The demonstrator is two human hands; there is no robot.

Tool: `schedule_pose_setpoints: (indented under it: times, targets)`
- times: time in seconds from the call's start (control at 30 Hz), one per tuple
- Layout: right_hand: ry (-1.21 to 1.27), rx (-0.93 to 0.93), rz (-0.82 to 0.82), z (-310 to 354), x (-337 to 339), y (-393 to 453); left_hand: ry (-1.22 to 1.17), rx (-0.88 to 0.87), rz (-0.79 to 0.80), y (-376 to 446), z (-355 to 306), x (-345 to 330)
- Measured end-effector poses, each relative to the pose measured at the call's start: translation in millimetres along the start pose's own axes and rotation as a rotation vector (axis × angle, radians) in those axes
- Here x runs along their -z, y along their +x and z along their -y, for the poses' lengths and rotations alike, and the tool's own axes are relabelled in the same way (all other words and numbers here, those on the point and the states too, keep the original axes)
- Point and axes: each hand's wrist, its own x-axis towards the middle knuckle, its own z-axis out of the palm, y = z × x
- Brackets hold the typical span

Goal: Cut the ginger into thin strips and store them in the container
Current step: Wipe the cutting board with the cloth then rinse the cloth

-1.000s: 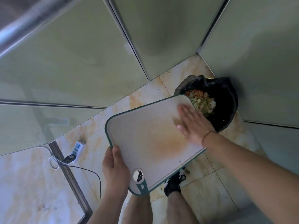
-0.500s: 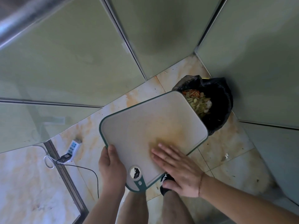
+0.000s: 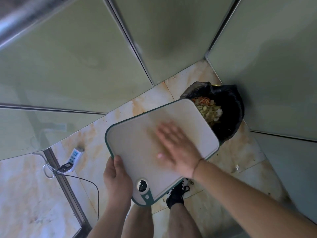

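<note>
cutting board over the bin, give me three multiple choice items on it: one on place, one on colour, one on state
1. Where does the far corner of the cutting board sit?
A. over the trash bin
B. on a counter
C. inside a sink

2. What colour is the board's rim?
A. red
B. dark green
C. yellow

3. How is the right hand on the board?
A. curled in a fist
B. pinching a knife
C. flat, with straight fingers

Answers:
1 A: the board's far corner overlaps the black-lined bin holding vegetable scraps.
2 B: a dark green edge runs round the pale surface.
3 C: the blurred fingers lie spread on the surface, while the left hand grips the near edge.
</note>
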Motion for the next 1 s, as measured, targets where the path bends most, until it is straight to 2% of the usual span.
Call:
schedule_pose_setpoints:
  times: [0.07, 0.1, 0.2, 0.27, 0.33, 0.43, 0.47, 0.5, 0.53, 0.6, 0.7, 0.77, 0.83, 0.93, 1.0]
  targets:
    - [0.004, 0.222, -0.001, 46.4, -5.4, 11.3, -0.018, -0.016, 0.019, -1.5, 0.6, -3.7]
    - [-0.006, 0.272, 0.011, 59.8, -9.2, 15.0, -0.020, -0.026, 0.036, -1.8, 1.0, -4.2]
    - [-0.064, 0.345, 0.024, 52.5, -13.7, 20.4, -0.014, -0.037, 0.032, -2.1, 0.2, -3.2]
    - [-0.093, 0.260, 0.045, 15.3, -16.0, 23.3, 0.000, -0.036, 0.011, -2.7, -4.1, -2.0]
    - [-0.102, -0.067, 0.081, -41.2, -18.5, 22.5, 0.013, -0.026, 0.015, -1.8, -6.3, 1.0]
    - [-0.050, -0.922, 0.156, -123.6, -11.4, 6.5, 0.059, -0.032, 0.013, -0.3, -8.3, 9.1]
    - [0.003, -1.089, 0.162, -134.2, -2.5, 2.5, 0.068, -0.033, 0.011, 0.2, -8.7, 10.9]
    - [0.002, -1.096, 0.123, -136.5, 3.0, 1.3, 0.064, -0.031, 0.010, 0.6, -9.7, 11.4]
    - [-0.022, -0.987, 0.052, -128.8, 6.2, 0.9, 0.052, -0.025, 0.009, 0.8, -10.2, 10.7]
    - [-0.046, -0.583, -0.017, -85.1, 13.2, 3.6, 0.041, -0.013, 0.004, 0.0, -10.8, 5.7]
    - [0.032, -0.010, -0.023, 8.9, 14.2, -3.4, 0.049, -0.025, -0.003, -3.2, -13.7, -3.9]
    - [0.063, 0.276, 0.005, 46.9, 3.3, -7.7, 0.024, -0.035, -0.002, -4.7, -15.1, -7.2]
    - [0.014, 0.370, 0.044, 44.4, -8.2, -7.0, 0.003, -0.036, -0.002, -4.7, -14.8, -8.2]
    - [-0.135, 0.379, 0.117, -1.8, -8.9, -1.0, 0.030, -0.046, 0.003, -3.0, -15.8, -7.4]
    - [-0.167, 0.227, 0.136, -53.7, -12.9, 3.3, 0.057, -0.052, 0.004, -0.6, -16.9, -4.1]
